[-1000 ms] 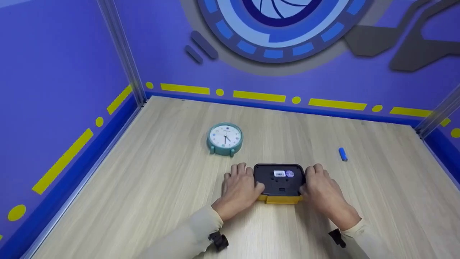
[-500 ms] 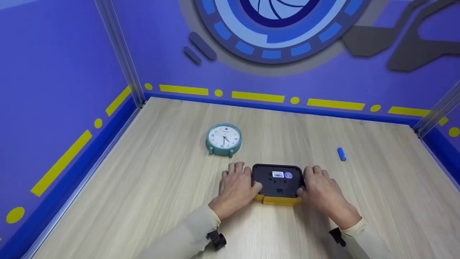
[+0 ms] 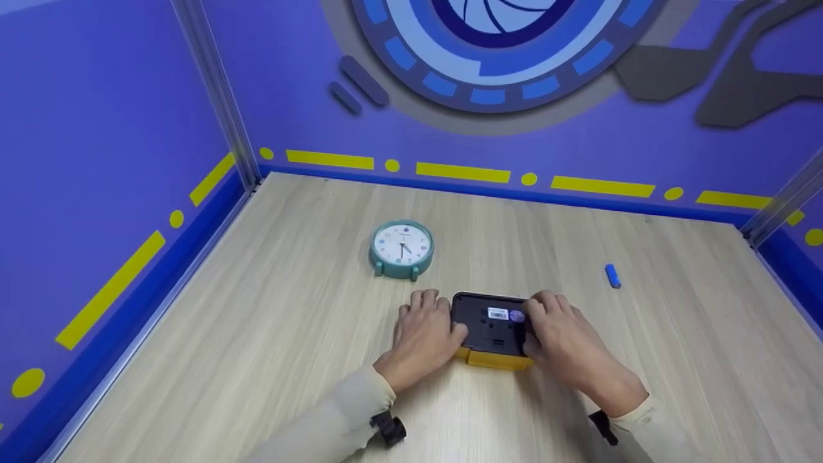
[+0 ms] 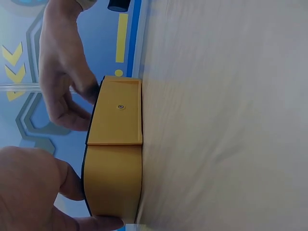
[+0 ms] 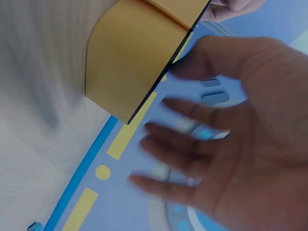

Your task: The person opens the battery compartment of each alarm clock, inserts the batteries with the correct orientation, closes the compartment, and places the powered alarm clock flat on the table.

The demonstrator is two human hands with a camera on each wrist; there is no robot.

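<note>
A yellow box-shaped device (image 3: 479, 328) with a black back panel lies panel-up on the wooden table. The panel bears a white barcode label and a round purple sticker. My left hand (image 3: 423, 341) grips its left end, thumb on the panel and a finger down the side. At the right end, my right hand (image 3: 566, 341) has its thumb at the panel's edge. In the right wrist view that hand's other fingers (image 5: 180, 159) are extended, blurred and apart from the yellow casing (image 5: 130, 57). The underside is hidden.
Behind the left hand a round teal clock (image 3: 402, 247) lies face up. To the right is a small blue battery (image 3: 613, 276). Blue-purple panels (image 3: 450, 148) with yellow marks wall in the table's left, back and right.
My right hand has shifted left from the device's right side over the edge of its black panel, and its fingers have loosened. My left hand stays on the left end.
</note>
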